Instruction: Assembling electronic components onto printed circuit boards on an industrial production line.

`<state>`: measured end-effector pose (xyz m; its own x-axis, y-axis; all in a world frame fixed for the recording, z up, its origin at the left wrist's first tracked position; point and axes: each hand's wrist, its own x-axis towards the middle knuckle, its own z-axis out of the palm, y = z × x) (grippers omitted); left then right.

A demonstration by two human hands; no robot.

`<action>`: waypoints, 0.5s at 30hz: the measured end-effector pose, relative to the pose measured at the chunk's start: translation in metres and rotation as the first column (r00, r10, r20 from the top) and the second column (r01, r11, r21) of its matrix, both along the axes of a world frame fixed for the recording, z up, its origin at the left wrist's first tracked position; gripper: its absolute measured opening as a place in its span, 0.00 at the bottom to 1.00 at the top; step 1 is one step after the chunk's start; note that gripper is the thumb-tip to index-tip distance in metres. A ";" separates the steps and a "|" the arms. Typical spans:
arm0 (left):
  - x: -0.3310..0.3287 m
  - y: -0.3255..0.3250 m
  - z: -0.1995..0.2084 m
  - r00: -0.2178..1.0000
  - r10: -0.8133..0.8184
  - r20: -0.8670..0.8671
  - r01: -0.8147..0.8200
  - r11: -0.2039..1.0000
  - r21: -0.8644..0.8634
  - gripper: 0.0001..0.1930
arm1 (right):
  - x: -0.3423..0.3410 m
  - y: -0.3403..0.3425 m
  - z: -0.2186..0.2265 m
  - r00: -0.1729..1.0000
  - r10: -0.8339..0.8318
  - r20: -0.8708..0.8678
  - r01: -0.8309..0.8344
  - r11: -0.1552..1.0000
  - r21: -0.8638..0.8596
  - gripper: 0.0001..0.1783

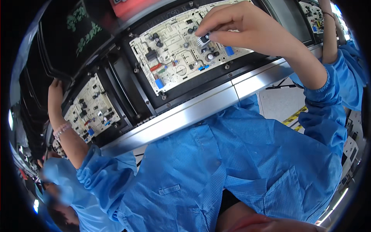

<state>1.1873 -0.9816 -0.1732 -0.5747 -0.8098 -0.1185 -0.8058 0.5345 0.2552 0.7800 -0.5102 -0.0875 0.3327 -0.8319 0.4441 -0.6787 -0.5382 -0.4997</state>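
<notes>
My right hand [247, 29] reaches over a cream circuit board [170, 44] with thumb and forefinger pinched on a small finned silver heat sink [202, 40] with a dark part on it. The heat sink is at the board's surface; I cannot tell whether it sits in the board or just above it. Around it stand black capacitors, a blue block [229, 51] and other small parts. Far to the left, my left hand [56, 88] is at the edge of a black bin [58, 58]. Its fingers are mostly hidden in the dark there.
The board lies in a black carrier frame [154, 101] behind a silver metal rail [185, 112]. A second circuit board [92, 104] lies to the left. Green parts [87, 34] lie in the black bin. Another person's arm [329, 42] is over a board [312, 17] at the right; another person [89, 197] is at lower left.
</notes>
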 end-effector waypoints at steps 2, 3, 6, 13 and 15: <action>-0.009 0.025 0.014 0.999 0.047 0.025 -0.045 0.996 -0.074 0.17 | 0.007 -0.001 0.018 0.885 -0.390 0.256 0.158 0.767 0.623 0.12; -0.014 0.035 0.021 0.994 0.103 0.048 -0.095 0.986 -0.140 0.16 | 0.005 -0.001 0.018 0.898 -0.370 0.237 0.152 0.767 0.623 0.12; -0.026 0.058 0.040 0.988 0.097 0.121 -0.052 0.942 -0.331 0.16 | 0.006 -0.006 0.018 0.933 -0.346 0.099 0.234 0.793 0.563 0.10; -0.013 0.048 0.045 0.999 0.037 0.036 -0.021 0.927 -0.375 0.13 | 0.012 -0.020 0.004 0.921 -0.246 -0.301 0.345 0.874 0.341 0.06; -0.012 0.051 0.054 0.998 0.033 -0.048 -0.046 0.950 -0.308 0.13 | 0.012 -0.026 0.002 0.920 -0.219 -0.324 0.330 0.879 0.343 0.05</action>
<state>1.1755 -0.9306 -0.1191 -0.5406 -0.8251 0.1640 -0.8200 0.5604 0.1166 0.7918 -0.5358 -0.0854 0.1247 -0.9922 -0.0017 -0.9072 -0.1134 -0.4052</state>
